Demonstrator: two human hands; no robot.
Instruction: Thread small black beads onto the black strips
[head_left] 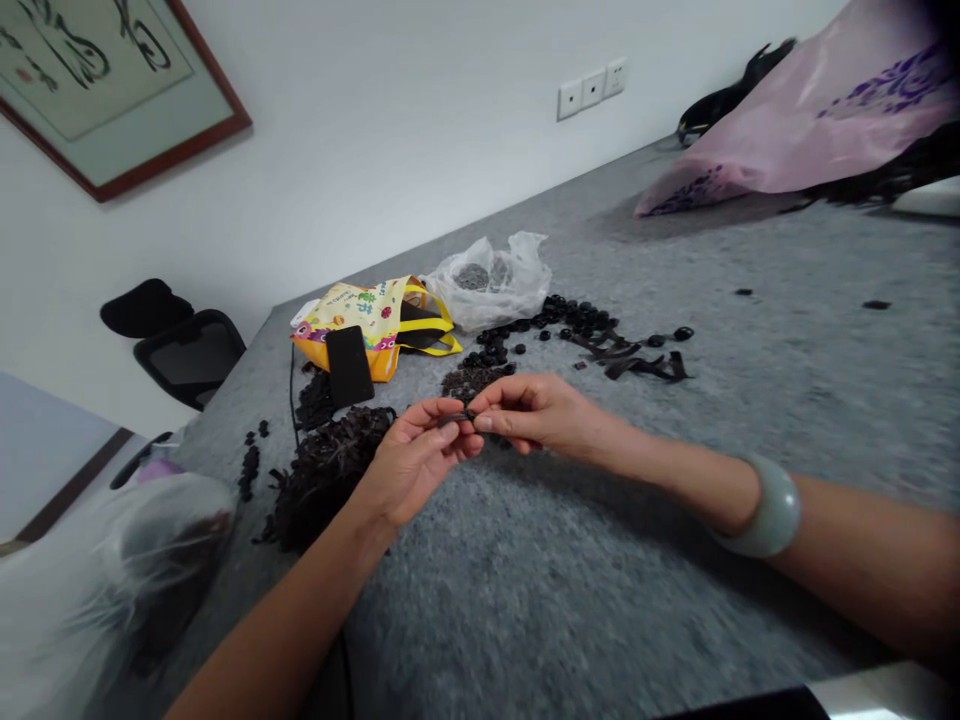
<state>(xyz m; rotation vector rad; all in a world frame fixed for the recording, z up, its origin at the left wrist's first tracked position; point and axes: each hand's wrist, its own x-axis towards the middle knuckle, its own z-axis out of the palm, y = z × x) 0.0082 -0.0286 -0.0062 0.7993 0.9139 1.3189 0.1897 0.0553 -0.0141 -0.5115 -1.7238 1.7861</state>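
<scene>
My left hand (421, 445) and my right hand (536, 412) meet above the table, fingertips nearly touching. Between them is a small dark strip (456, 417), pinched by thumb and fingers on both sides; its exact kind is too small to make out. Just behind my fingers lies a pile of tiny dark brown bits (476, 380). Several round black button-like pieces (577, 315) spread beyond it. A heap of dark ribbon-like strips (326, 475) sits beside my left wrist. My right forearm wears a pale green bangle (776, 510).
On the grey table (675, 600) stand a yellow patterned bag (360, 305), a black phone (349, 366) leaning on it, and a clear plastic bag (495, 285). Loose dark strips (637, 360) lie right of these. A pink bag (795, 130) is at far right, a plastic-covered bundle (142, 560) at left.
</scene>
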